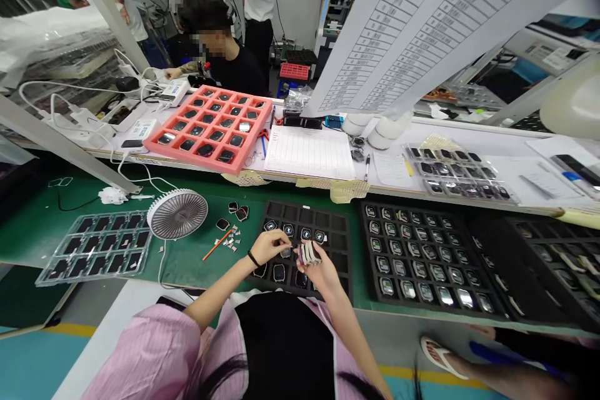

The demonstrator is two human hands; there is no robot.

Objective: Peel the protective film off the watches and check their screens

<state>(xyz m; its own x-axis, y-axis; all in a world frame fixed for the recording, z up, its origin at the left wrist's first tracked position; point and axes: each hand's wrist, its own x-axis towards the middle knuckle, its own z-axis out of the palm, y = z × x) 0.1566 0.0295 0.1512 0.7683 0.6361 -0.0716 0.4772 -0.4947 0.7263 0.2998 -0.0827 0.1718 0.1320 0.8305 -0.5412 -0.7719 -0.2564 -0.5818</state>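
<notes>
My right hand [324,272] is closed around a small stack of watch cases [309,252], held on edge above the black foam tray. Close beside it, my left hand [270,245] has thumb and fingertips pinched together; whatever they hold is too small to make out. Beneath both hands lies the black foam tray [338,223], its pockets partly filled with square watches. A lit watch [306,234] sits in one pocket just behind my hands. To the left on the green mat are a few loose watch pieces [223,224], small metal parts [235,239] and an orange stick [216,245].
A white fan [178,214] stands left, beside a clear tray [96,244] of dark parts. Another foam tray [424,256] full of watches lies right. The shelf holds a red tray [206,128] and paper forms [309,151]. A hanging sheet [398,31] blocks the upper right.
</notes>
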